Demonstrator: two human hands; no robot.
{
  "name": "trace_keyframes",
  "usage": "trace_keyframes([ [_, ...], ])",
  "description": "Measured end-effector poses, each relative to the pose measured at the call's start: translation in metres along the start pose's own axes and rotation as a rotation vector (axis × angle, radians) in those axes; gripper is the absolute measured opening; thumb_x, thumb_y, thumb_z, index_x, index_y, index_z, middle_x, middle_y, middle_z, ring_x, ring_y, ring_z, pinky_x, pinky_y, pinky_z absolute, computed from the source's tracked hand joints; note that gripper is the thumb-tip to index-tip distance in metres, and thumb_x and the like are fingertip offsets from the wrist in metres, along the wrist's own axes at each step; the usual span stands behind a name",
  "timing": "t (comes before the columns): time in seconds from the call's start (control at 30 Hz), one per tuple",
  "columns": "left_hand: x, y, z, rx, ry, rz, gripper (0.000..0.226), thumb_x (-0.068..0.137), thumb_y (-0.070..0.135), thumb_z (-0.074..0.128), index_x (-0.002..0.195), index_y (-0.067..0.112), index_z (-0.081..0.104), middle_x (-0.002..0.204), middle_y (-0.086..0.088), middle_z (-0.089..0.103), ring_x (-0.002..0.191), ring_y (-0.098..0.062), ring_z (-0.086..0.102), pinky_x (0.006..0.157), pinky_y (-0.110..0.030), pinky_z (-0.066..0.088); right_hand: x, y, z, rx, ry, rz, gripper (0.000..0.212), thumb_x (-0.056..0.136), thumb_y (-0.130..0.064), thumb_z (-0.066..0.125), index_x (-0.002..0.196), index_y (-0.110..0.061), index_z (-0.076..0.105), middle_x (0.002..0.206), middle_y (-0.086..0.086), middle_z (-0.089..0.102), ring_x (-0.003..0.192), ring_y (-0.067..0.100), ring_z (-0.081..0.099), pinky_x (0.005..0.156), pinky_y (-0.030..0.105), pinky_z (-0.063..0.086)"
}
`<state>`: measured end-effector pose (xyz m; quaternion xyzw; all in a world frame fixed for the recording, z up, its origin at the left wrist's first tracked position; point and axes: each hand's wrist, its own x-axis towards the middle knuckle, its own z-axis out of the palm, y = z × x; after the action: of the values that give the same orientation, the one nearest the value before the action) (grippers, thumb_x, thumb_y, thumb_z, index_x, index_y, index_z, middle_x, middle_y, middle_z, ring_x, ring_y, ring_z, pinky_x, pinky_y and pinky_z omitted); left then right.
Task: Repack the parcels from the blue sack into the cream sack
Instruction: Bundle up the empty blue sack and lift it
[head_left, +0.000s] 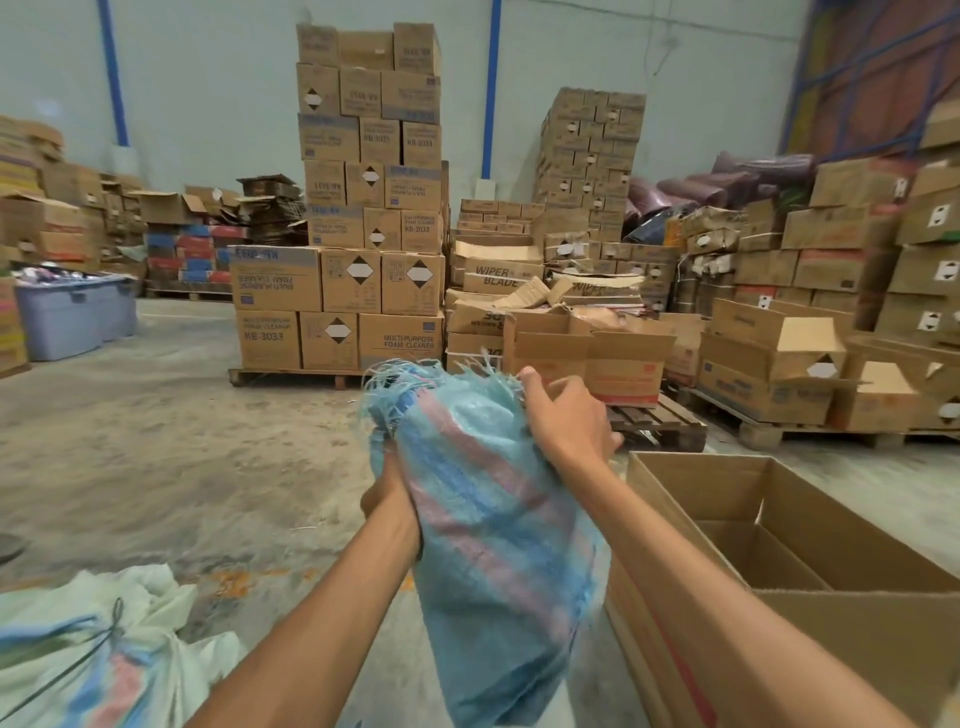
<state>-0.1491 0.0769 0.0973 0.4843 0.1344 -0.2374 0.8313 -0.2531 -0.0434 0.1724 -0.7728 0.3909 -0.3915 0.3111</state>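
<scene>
Cream sack (130, 623) lies nearest, low on the left on the floor (182, 441), with a dark cord (98, 644) across it. Blue and pink shapes show through its cloth. I cannot tell if its mouth is open.

Next come two bare arms held out. The left hand (390, 499) grips the side of the blue sack (498, 545), though its fingers are mostly hidden behind the cloth. The right hand (563, 415) has its fingers curled round the frayed top edge. Both hands hold the blue sack up in the air, off the floor, with its mouth pointing up and away. Pink and blue lumps show through the weave. These are likely parcels, but they cannot be counted.

I think this step is getting the blue sack ready to unload. The next move calls for bringing it over to the cream sack, which is well apart on the left, and finding that sack's mouth first.

Just right of the blue sack stands one big open cardboard box (701, 483).

Count: one blue sack, one cream sack, two hands, one open box close by.

Farther off is a wooden pallet (660, 421), then a tall stack of brown cartons (369, 208). Two pale blue tubs (67, 322) sit far left. More cartons fill the back, too many to count.
</scene>
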Motion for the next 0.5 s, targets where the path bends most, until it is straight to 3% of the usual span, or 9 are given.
trace_keyframes([
  [0.07, 0.049, 0.000, -0.003, -0.097, 0.026, 0.077, 0.081, 0.066, 0.071, 0.063, 0.124, 0.014, 0.057, 0.119, -0.005, 0.062, 0.102, -0.032, 0.063, 0.088, -0.047, 0.053, -0.005, -0.003, 0.001, -0.031, 0.120, 0.027, 0.073, 0.082, -0.082, 0.033, 0.125, -0.025, 0.050, 0.131, 0.006, 0.057, 0.122, 0.029, 0.051, 0.109, 0.058, 0.026],
  [0.1, 0.083, 0.003, -0.001, -0.143, 0.015, 0.115, 0.082, 0.067, 0.075, 0.054, 0.126, 0.019, 0.058, 0.128, -0.003, 0.062, 0.107, -0.030, 0.064, 0.083, -0.045, 0.055, -0.006, -0.004, 0.003, 0.025, 0.098, 0.105, 0.084, 0.078, -0.085, 0.036, 0.138, -0.026, 0.040, 0.148, 0.011, 0.042, 0.136, 0.034, 0.038, 0.112, 0.064, 0.019],
  [0.17, 0.113, 0.011, -0.005, -0.197, -0.045, 0.130, 0.073, 0.078, 0.073, 0.044, 0.132, 0.024, 0.055, 0.136, -0.002, 0.059, 0.115, -0.028, 0.062, 0.083, -0.043, 0.054, -0.014, -0.003, 0.009, 0.289, -0.085, 0.346, 0.117, 0.064, -0.093, 0.050, 0.154, -0.032, 0.010, 0.165, 0.012, 0.003, 0.149, 0.043, 0.008, 0.114, 0.071, 0.010],
  [0.23, 0.097, 0.014, -0.004, -0.178, 0.032, 0.008, 0.080, 0.061, 0.080, 0.061, 0.118, 0.024, 0.061, 0.120, -0.002, 0.064, 0.104, -0.034, 0.064, 0.090, -0.051, 0.051, -0.024, 0.001, 0.018, 0.530, -0.332, 0.536, 0.152, 0.039, -0.096, 0.063, 0.155, -0.035, -0.015, 0.165, 0.009, -0.014, 0.151, 0.043, 0.000, 0.115, 0.069, 0.011],
  [0.27, 0.068, 0.017, -0.001, -0.120, -0.017, -0.071, 0.089, 0.049, 0.081, 0.069, 0.116, 0.023, 0.063, 0.114, -0.004, 0.067, 0.102, -0.036, 0.065, 0.093, -0.056, 0.048, -0.030, 0.005, 0.022, 0.580, -0.428, 0.559, 0.164, 0.029, -0.096, 0.067, 0.153, -0.036, -0.021, 0.166, 0.007, -0.008, 0.151, 0.040, 0.007, 0.116, 0.067, 0.016],
  [0.3, 0.060, 0.018, 0.000, -0.070, -0.167, -0.107, 0.093, 0.049, 0.081, 0.071, 0.120, 0.022, 0.064, 0.116, -0.008, 0.069, 0.105, -0.039, 0.065, 0.095, -0.058, 0.046, -0.034, 0.009, 0.027, 0.613, -0.486, 0.537, 0.170, 0.022, -0.095, 0.069, 0.152, -0.037, -0.024, 0.166, 0.005, 0.004, 0.149, 0.037, 0.018, 0.116, 0.063, 0.023],
  [0.37, 0.029, 0.016, 0.002, 0.058, -0.396, -0.131, 0.076, 0.072, 0.073, 0.065, 0.125, 0.019, 0.065, 0.122, -0.016, 0.067, 0.113, -0.041, 0.063, 0.099, -0.055, 0.046, -0.034, 0.014, 0.028, 0.663, -0.522, 0.422, 0.170, 0.023, -0.091, 0.075, 0.151, -0.040, -0.025, 0.161, 0.001, 0.025, 0.142, 0.031, 0.036, 0.114, 0.055, 0.033],
  [0.43, -0.009, 0.011, -0.004, 0.250, -0.537, -0.194, 0.056, 0.083, 0.057, 0.065, 0.113, 0.010, 0.071, 0.114, -0.018, 0.071, 0.108, -0.037, 0.066, 0.094, -0.046, 0.052, -0.023, 0.019, 0.021, 0.739, -0.595, 0.315, 0.161, 0.036, -0.081, 0.083, 0.151, -0.042, -0.023, 0.152, 0.001, 0.042, 0.129, 0.027, 0.052, 0.110, 0.052, 0.041],
  [0.5, -0.023, 0.002, -0.015, 0.436, -0.509, -0.203, 0.032, 0.095, 0.032, 0.061, 0.103, 0.002, 0.069, 0.089, -0.017, 0.075, 0.088, -0.032, 0.067, 0.074, -0.036, 0.056, -0.016, 0.018, 0.009, 0.797, -0.754, 0.241, 0.139, 0.048, -0.069, 0.088, 0.157, -0.036, 0.009, 0.136, 0.003, 0.061, 0.116, 0.027, 0.065, 0.103, 0.049, 0.050],
])
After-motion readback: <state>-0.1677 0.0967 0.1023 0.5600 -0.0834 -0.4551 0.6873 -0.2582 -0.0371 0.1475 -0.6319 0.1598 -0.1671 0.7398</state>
